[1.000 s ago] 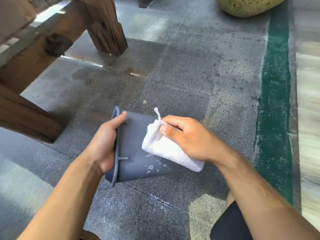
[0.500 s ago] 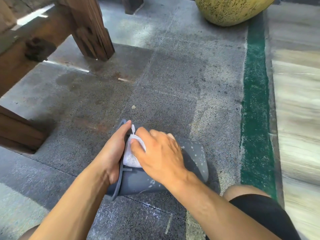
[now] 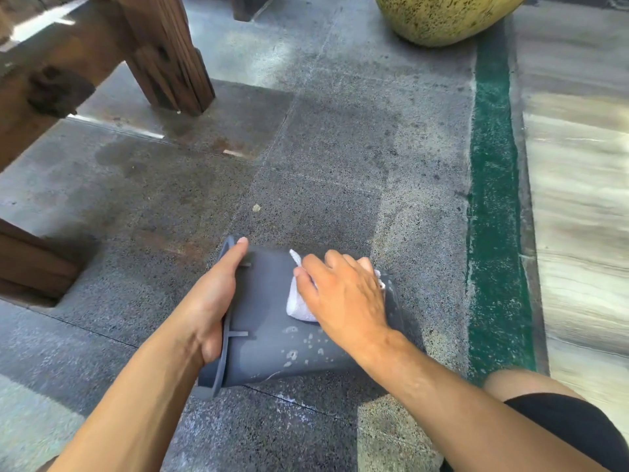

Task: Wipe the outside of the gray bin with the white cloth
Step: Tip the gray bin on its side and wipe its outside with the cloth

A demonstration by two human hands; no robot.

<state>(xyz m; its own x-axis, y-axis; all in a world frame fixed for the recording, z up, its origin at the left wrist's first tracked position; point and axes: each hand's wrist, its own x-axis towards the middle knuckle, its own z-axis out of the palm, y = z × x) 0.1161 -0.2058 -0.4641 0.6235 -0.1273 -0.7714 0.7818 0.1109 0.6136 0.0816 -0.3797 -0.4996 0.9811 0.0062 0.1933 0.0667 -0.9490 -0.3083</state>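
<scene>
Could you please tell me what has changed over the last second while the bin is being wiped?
The right hand slid the white cloth along the gray plastic bin toward its rim, then partway back. The left hand kept gripping the rim; the droplets remain.

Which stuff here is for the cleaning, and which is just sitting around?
For the job:
gray bin
white cloth
left hand gripping the rim
right hand pressing the cloth

Just around:
wooden post
yellow speckled pot
green strip
</scene>
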